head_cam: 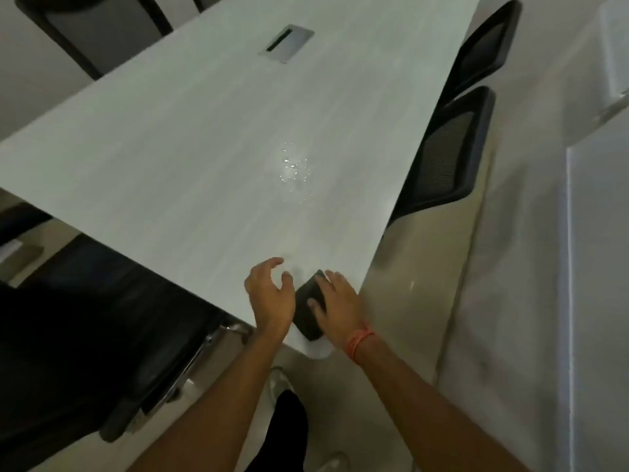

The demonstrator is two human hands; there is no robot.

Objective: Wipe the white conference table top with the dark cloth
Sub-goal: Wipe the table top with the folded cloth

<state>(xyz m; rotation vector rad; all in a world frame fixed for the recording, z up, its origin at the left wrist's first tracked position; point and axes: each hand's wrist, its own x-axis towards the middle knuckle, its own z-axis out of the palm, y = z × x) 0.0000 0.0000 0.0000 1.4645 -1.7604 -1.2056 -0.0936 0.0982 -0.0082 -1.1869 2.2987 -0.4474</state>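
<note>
At the near corner of the table (190, 131), the folded cloth (308, 310) lies flat on the white top, its long axis running roughly from the corner edge away toward the table's middle. Right hand (337, 301) rests palm-down on the cloth, fingers (332, 279) spread over its far end and thumb across its middle; it presses rather than pinches, so the hold is a flat one. Left hand (270, 292) hovers just beside the cloth, fingers curled apart, holding nothing. Droplets (294, 168) glint on the top well ahead of the cloth, nearly in line with its long axis. Judged from this layout, the coming stroke is a forward push by the right hand, the nearer one, toward the wet patch.
</note>
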